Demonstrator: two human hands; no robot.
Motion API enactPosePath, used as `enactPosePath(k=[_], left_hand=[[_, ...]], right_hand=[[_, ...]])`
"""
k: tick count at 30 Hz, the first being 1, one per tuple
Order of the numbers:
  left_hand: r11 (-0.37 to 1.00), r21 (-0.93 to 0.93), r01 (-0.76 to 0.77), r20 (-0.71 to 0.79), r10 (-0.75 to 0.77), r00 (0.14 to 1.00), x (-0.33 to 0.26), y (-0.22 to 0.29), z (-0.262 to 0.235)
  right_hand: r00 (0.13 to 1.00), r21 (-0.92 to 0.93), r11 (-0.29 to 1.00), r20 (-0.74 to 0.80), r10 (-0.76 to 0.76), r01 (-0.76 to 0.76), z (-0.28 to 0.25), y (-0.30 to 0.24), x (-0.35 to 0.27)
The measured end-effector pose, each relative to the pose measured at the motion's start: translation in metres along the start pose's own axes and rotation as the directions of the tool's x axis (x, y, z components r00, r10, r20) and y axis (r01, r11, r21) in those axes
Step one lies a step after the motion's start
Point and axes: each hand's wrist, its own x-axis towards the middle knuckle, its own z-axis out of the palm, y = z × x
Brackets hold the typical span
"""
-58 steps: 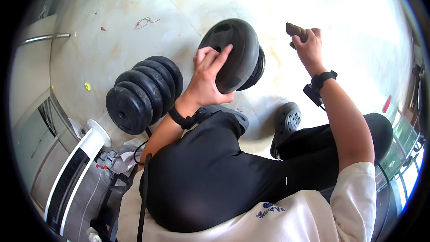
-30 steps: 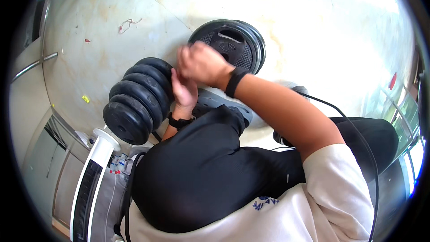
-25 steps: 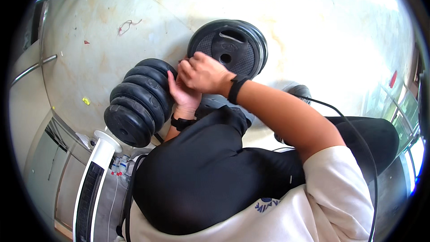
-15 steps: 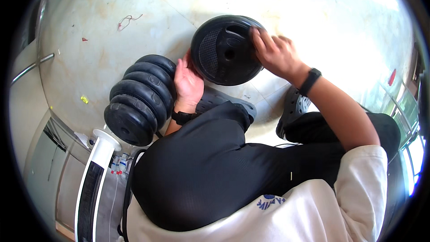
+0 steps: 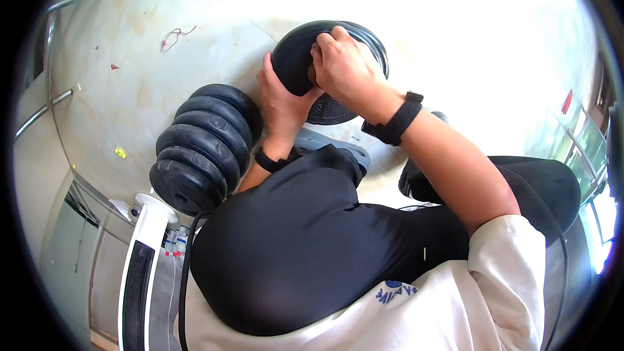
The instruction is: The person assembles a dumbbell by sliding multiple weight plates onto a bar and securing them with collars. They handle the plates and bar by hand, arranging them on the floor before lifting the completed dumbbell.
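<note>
A round black weight plate (image 5: 292, 58) stands in front of me on the floor, with another plate's rim showing beneath it at the right. My right hand (image 5: 348, 71) lies across its face, fingers curled in near its middle; the fingertips are partly hidden. At the plate's left rim, my left hand (image 5: 286, 110) grips its lower left edge, thumb and fingers apart around it. Beside my left wrist, a leaning row of several black weight plates (image 5: 205, 136) rests on the floor.
A white tower-shaped appliance (image 5: 140, 273) with a dark grille stands at the lower left, small bottles (image 5: 177, 242) beside it. A pinkish string loop (image 5: 175, 38) and a yellow scrap (image 5: 121, 153) lie on the floor. Metal chair legs (image 5: 45, 110) are at the left edge. My grey shoe (image 5: 335, 146) is near the plate.
My right hand has moved left from the plate's right side over its face. My left hand has risen onto the rim. The upper plate has turned and shifted, baring the one beneath.
</note>
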Motion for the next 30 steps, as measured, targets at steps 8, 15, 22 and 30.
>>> enactPosePath(k=[8,15,22,30], left_hand=[[0.992,-0.106,0.072,0.005,-0.072,0.997,-0.001,0.006,0.002],[0.988,-0.117,0.1,0.001,-0.101,0.995,-0.006,0.015,0.009],[0.989,-0.111,0.102,-0.078,-0.111,0.991,-0.007,0.008,0.021],[0.971,-0.189,0.144,-0.075,-0.16,0.984,-0.011,0.005,0.018]], right_hand=[[0.99,-0.417,0.902,0.122,-0.067,0.113,-0.036,-0.001,-0.015],[0.998,-0.065,0.996,-0.04,0.05,-0.052,-0.022,-0.001,-0.011],[0.987,0.241,0.969,-0.161,-0.013,0.053,0.001,0.002,-0.016],[0.829,-0.528,0.669,0.134,-0.542,0.523,-0.031,0.028,-0.018]])
